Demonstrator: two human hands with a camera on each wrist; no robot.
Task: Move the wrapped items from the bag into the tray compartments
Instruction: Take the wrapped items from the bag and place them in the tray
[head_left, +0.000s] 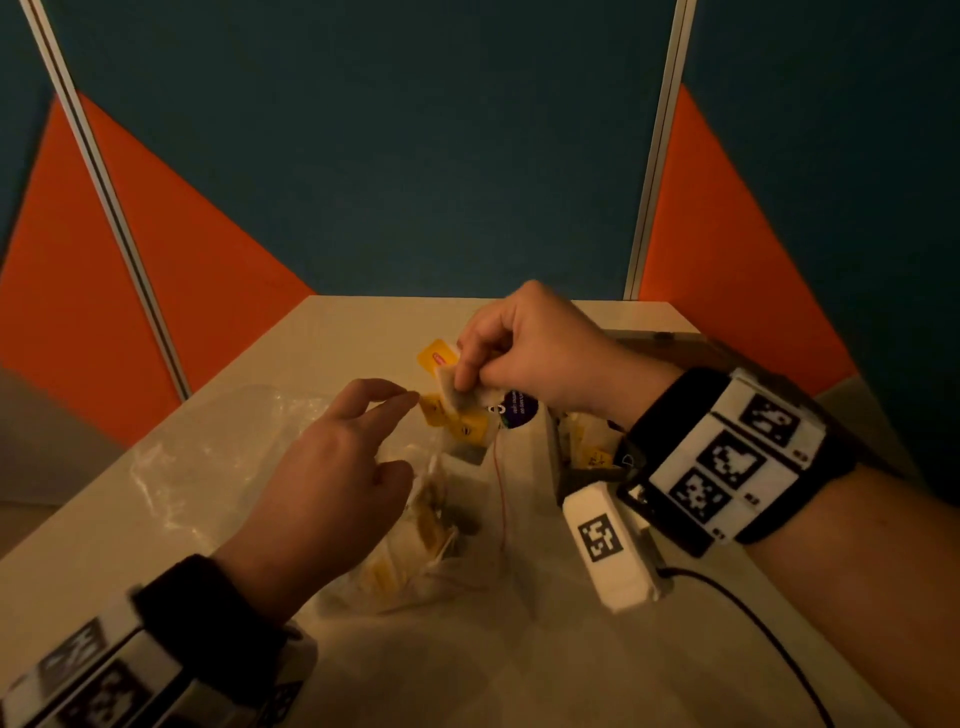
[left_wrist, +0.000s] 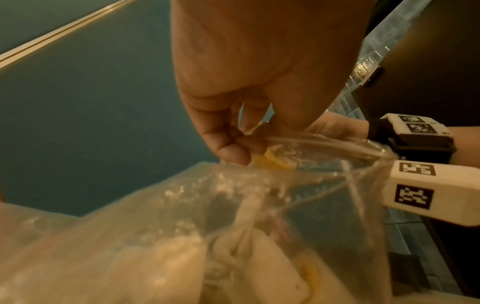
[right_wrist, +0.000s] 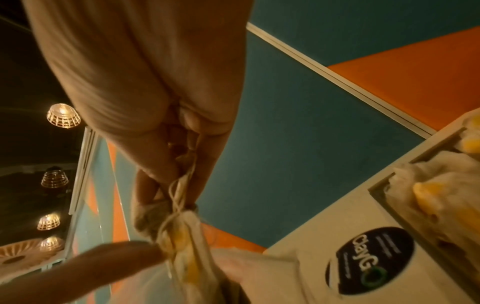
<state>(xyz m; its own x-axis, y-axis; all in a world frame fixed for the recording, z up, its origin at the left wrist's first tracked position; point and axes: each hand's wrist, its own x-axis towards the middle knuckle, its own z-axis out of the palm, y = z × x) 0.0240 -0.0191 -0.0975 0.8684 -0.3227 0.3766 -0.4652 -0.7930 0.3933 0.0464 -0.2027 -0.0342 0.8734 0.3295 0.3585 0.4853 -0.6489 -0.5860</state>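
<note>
My right hand (head_left: 467, 374) pinches a bundle of white tea bags (head_left: 457, 397) with yellow tags by their strings, above the mouth of the clear plastic bag (head_left: 208, 467). The right wrist view shows the same bundle (right_wrist: 179, 236) hanging from my fingers. My left hand (head_left: 408, 431) lies over the bag; its index fingertip touches the bundle, and in the left wrist view its thumb (left_wrist: 231, 154) pinches the bag's rim (left_wrist: 324, 142). More tea bags (head_left: 436, 519) lie inside the bag. The white tray (head_left: 550, 447) sits under my right wrist, with tea bags (right_wrist: 441, 195) in its compartments.
A dark round sticker (right_wrist: 374, 259) marks the tray's flat white part beside the compartments. A thin red string (head_left: 501, 493) hangs down over the bag. A black cable (head_left: 753, 613) runs across the white table (head_left: 337, 332) at the right. Teal and orange wall panels stand behind.
</note>
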